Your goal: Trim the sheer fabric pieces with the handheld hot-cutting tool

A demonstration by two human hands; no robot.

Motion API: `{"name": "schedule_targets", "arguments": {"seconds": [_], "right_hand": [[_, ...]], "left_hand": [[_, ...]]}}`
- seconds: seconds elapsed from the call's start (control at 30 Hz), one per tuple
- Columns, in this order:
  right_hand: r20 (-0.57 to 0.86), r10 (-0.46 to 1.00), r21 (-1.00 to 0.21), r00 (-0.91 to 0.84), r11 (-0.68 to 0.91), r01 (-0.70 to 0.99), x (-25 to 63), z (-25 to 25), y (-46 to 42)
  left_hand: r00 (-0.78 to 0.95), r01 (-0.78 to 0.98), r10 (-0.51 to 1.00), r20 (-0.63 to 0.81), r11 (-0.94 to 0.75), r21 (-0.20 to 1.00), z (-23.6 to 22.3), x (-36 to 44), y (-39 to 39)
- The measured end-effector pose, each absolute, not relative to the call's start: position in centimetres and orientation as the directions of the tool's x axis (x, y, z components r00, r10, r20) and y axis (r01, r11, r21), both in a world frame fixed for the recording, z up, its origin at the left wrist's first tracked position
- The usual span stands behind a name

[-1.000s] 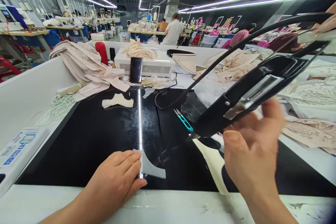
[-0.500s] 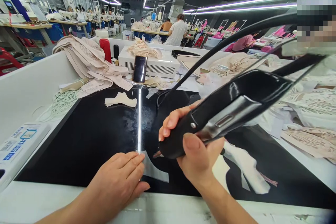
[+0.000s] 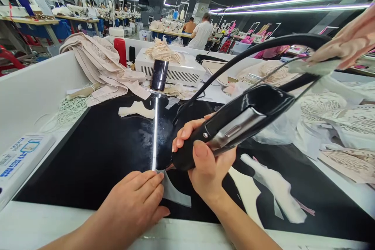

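My left hand (image 3: 137,197) lies flat, fingers stretched out, pressing the end of a thin translucent grey fabric piece (image 3: 177,195) onto the black mat (image 3: 96,152). My right hand (image 3: 209,168) is wrapped round a black corded handpiece (image 3: 234,123) with a silver lever along its side. It is tilted, with its narrow coppery tip (image 3: 170,167) at the upper edge of the fabric, beside my left fingertips. Whether the tip touches the fabric I cannot tell. Right of my right wrist lie a cream cut piece (image 3: 246,193) and a white fabric strip (image 3: 278,189).
Another cream piece (image 3: 137,109) lies farther back on the mat. Behind it stand a phone (image 3: 159,75), a white vented box (image 3: 181,68) and a red thread cone (image 3: 120,51). Beige fabric (image 3: 102,64) is heaped left. A thick black cable (image 3: 249,49) arcs overhead toward another person's hand (image 3: 348,43).
My right hand has brought the handpiece left and down, its tip now at the fabric's edge. My left hand stays nearly in place. At upper right, the other person's hand has come into clearer view.
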State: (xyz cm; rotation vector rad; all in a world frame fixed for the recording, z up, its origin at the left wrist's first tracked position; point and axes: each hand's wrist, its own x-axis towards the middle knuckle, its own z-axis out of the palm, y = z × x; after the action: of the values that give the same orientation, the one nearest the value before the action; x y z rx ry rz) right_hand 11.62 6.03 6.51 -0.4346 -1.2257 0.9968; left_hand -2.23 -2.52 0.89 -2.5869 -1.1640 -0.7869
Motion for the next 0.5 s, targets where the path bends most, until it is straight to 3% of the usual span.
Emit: {"name": "schedule_targets", "arguments": {"seconds": [0.2, 0.5], "right_hand": [[0.536, 0.844, -0.785, 0.027, 0.51, -0.351, 11.3, 6.7, 5.9], [0.512, 0.859, -0.774, -0.024, 0.449, -0.446, 10.5, 6.6, 5.8]], "left_hand": [[0.548, 0.745, 0.636, 0.544, -0.667, 0.029, 0.6, -2.3, -2.6], [0.538, 0.749, 0.616, 0.575, -0.663, 0.009, 0.9, -2.4, -2.5]]}}
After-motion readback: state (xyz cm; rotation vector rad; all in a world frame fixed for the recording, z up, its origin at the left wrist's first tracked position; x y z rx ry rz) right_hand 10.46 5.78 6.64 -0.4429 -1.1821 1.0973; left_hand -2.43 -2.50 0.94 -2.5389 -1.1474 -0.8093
